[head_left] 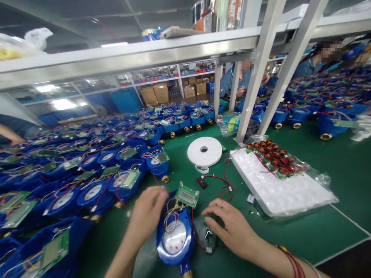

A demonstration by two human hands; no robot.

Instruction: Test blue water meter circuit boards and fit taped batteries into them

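Observation:
A blue water meter (pixel 175 235) lies in front of me, its round dial facing up. A green circuit board with a small display (pixel 187 195) rests at its far end, joined by thin coloured wires. At the meter's upper left edge is my left hand (pixel 146 210), slightly blurred, fingers bent and nothing seen in them; whether it touches the housing I cannot tell. My right hand (pixel 228 224) hovers to the right of the meter, thumb and fingers apart, holding nothing visible. A red wire (pixel 194 231) runs from the board down to a white connector (pixel 208 250) between meter and hand.
Many similar blue meters (pixel 95 193) crowd the left. A white tape roll (pixel 204 151), a black part with red wires (pixel 202 182) and a white foam tray (pixel 269 197) bearing wired components (pixel 268 152) lie beyond. Metal posts (pixel 257 77) rise behind; co-workers sit farther back.

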